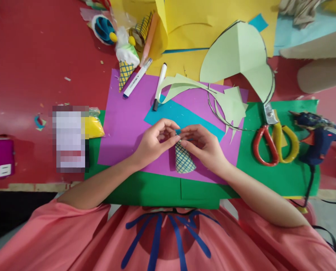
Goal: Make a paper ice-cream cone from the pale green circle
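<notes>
A small pale paper cone (pixel 184 159) with a blue crisscross pattern is held by its narrow end between my two hands, its wide end toward me. My left hand (pixel 159 140) pinches at the tip with thumb and fingers. From the other side, my right hand (pixel 203 143) has its thumb and fingers closed on the cone's upper part. A bit of blue shows between the fingertips, too small to name. Under my hands lie a blue paper strip (pixel 196 118) and a purple sheet (pixel 114 124).
Pale green cut paper (pixel 238 49) and scraps (pixel 230 101) lie beyond. Scissors (pixel 269 139) and a glue gun (pixel 320 143) with a cord are at right. Markers (pixel 138 78), a paper ice cream cone (pixel 127 67) and yellow paper (pixel 187 22) are at the back. A green sheet (pixel 156 188) lies in front.
</notes>
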`<action>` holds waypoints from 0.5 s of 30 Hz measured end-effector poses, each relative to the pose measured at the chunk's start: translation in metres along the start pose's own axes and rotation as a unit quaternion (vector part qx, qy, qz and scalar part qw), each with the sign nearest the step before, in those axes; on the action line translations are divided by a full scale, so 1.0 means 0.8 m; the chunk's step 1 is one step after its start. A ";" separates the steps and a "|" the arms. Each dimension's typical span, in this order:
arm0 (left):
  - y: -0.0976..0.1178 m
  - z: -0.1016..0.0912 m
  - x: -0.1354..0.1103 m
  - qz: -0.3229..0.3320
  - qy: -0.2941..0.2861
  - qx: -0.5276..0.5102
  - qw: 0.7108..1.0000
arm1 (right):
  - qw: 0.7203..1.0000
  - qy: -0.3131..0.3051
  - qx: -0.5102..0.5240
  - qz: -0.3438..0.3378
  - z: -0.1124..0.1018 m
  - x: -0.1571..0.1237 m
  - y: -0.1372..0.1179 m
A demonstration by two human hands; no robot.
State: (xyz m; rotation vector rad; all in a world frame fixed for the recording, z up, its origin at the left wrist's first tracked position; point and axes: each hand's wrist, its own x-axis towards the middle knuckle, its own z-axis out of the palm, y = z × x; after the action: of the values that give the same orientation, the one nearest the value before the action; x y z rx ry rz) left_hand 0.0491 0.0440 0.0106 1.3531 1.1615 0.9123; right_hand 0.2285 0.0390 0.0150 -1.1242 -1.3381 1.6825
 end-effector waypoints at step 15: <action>0.010 -0.008 -0.004 -0.002 0.070 0.010 0.997 | 0.996 -0.014 0.074 0.038 -0.016 0.006 -0.010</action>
State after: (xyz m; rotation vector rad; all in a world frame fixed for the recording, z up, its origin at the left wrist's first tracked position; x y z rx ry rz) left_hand 0.0433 0.0427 0.0196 1.3198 1.2823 1.0082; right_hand 0.2384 0.0496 0.0212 -1.0801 -1.1786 1.8272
